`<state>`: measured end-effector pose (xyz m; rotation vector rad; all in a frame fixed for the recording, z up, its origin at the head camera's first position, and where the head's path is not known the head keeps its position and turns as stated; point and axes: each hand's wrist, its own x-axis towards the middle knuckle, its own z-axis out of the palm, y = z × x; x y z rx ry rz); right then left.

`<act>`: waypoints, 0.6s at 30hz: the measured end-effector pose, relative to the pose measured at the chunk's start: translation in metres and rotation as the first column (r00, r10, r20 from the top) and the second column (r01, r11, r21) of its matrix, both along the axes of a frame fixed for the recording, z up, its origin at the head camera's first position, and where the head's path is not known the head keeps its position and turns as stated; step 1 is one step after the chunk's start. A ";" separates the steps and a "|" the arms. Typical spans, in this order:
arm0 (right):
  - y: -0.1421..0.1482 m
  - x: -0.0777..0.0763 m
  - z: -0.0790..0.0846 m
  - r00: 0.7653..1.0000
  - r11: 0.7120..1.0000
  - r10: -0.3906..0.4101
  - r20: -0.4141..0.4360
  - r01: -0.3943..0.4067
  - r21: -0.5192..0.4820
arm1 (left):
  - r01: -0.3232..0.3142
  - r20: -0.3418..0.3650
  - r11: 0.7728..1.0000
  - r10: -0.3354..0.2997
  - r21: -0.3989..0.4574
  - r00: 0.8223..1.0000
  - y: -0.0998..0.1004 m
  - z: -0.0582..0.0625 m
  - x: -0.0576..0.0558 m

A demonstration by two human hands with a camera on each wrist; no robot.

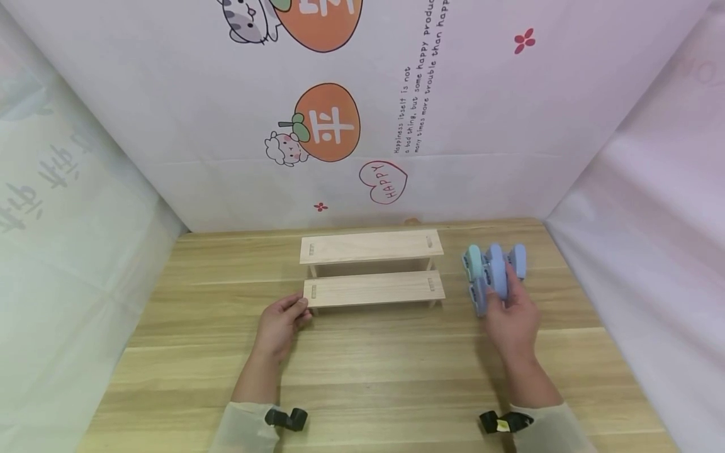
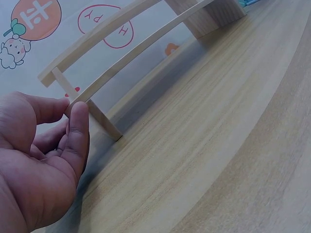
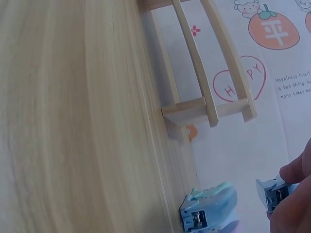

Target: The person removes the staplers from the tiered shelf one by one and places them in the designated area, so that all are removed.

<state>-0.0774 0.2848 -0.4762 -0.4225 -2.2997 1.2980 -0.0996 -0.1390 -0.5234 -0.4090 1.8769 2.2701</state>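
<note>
A two-tier wooden rack (image 1: pixel 374 289) stands on the table. My left hand (image 1: pixel 280 327) pinches the left end of its lower tier between thumb and finger, as the left wrist view shows up close. To the right of the rack, my right hand (image 1: pixel 514 321) grips a small blue stapler (image 1: pixel 496 272) by its near part. In the right wrist view, this held stapler (image 3: pixel 274 193) is raised apart from another blue stapler (image 3: pixel 206 211) on the table. Around it in the head view are a mint stapler (image 1: pixel 473 261) and more blue staplers (image 1: pixel 478 298), partly hidden.
The wood-grain table (image 1: pixel 362 377) extends in front of the rack. A white printed cloth (image 1: pixel 464 182) rises behind the table's back edge, and white sheets (image 1: pixel 651 189) hang at both sides. A small orange-brown shape (image 1: pixel 411 221) shows at the back edge.
</note>
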 end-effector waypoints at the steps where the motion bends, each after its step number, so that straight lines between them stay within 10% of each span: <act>1: 0.001 0.000 0.000 1.000 1.000 -0.002 -0.001 0.002 -0.001 | 0.000 0.000 1.000 0.000 0.002 1.000 0.000 0.000 0.000; 18: 0.017 0.000 0.001 0.999 0.997 -0.041 0.024 0.043 -0.058 | 0.019 -0.001 1.000 -0.019 -0.002 1.000 -0.001 0.000 0.000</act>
